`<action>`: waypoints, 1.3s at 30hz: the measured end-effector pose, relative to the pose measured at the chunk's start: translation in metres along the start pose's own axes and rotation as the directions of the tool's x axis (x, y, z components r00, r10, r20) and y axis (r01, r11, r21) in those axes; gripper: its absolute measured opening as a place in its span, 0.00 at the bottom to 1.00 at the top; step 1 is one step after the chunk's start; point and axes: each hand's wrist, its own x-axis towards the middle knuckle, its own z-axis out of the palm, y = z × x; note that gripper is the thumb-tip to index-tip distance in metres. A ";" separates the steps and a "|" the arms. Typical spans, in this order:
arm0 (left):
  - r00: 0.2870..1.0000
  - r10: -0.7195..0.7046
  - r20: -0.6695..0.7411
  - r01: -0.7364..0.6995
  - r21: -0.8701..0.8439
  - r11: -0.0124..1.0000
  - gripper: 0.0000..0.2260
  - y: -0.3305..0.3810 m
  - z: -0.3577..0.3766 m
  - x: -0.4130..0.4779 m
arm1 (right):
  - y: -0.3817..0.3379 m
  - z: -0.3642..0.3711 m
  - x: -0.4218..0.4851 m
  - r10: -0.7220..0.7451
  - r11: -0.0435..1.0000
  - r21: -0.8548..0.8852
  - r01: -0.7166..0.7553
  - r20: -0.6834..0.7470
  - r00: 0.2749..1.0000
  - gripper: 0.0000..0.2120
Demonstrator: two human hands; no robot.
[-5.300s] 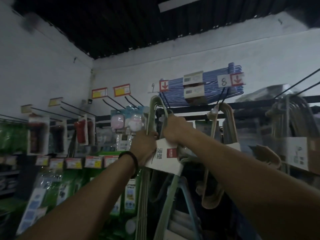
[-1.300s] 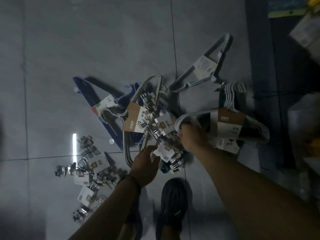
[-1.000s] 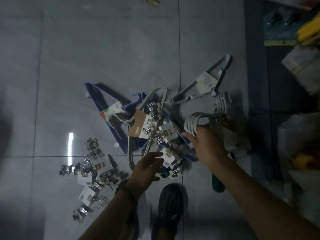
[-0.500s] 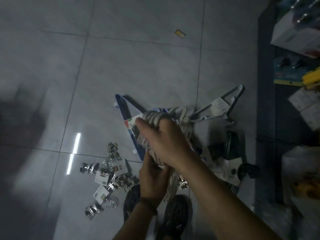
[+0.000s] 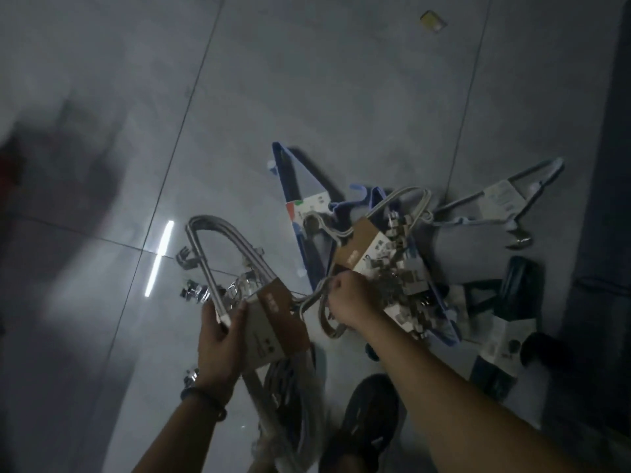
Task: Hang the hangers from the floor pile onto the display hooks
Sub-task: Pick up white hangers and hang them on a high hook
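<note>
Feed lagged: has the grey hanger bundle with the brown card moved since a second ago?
Yes. The grey hanger bundle lay right of the blue hangers; now the left hand and right hand hold it left of them.

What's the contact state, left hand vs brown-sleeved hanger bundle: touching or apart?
Touching. Head view shows the left hand gripping the brown-sleeved hanger bundle, thumb and fingers curled round its frame and cardboard sleeve.

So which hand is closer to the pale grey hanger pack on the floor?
Right. The right hand is below-left of the pale grey hanger pack, gripping hanger hooks; the left hand is farther left, holding the banded bundle.
</note>
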 end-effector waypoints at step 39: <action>0.996 -0.015 0.089 0.013 0.015 1.000 0.26 0.065 0.009 -0.067 | -0.034 -0.160 -0.200 -0.274 0.929 0.198 0.313 -0.202 0.940 0.10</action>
